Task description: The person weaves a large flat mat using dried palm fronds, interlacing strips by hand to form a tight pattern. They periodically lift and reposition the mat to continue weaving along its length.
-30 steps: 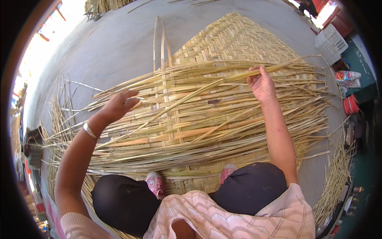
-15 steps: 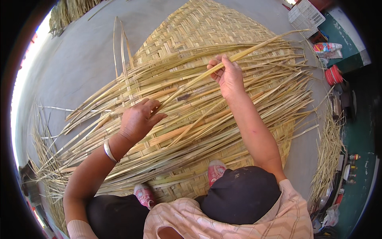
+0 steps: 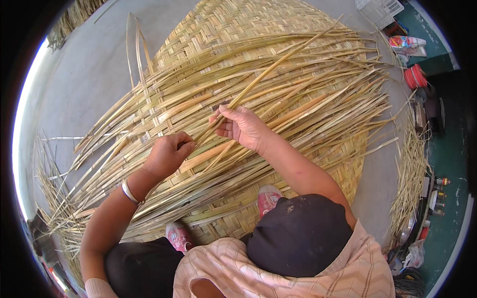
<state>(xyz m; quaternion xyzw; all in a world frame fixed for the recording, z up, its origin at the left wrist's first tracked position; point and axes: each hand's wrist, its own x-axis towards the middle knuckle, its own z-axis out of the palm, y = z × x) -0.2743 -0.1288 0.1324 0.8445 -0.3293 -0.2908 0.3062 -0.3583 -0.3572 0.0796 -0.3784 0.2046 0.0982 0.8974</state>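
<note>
Pinching the long cane strip [image 3: 268, 71] between closed thumbs and fingers, the left hand [image 3: 170, 152] and right hand [image 3: 242, 127] held it slantwise above the herringbone-woven mat [image 3: 258, 20] (loose strips [image 3: 198, 189] lay beneath), where overly sharp bending could have split it.

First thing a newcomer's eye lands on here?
Probably the large woven mat across the middle of the floor, with loose strips strewn over it. Then the left hand and right hand near the centre, gripping a long strip slanting up rightward. The red spool pops at far right.
</note>
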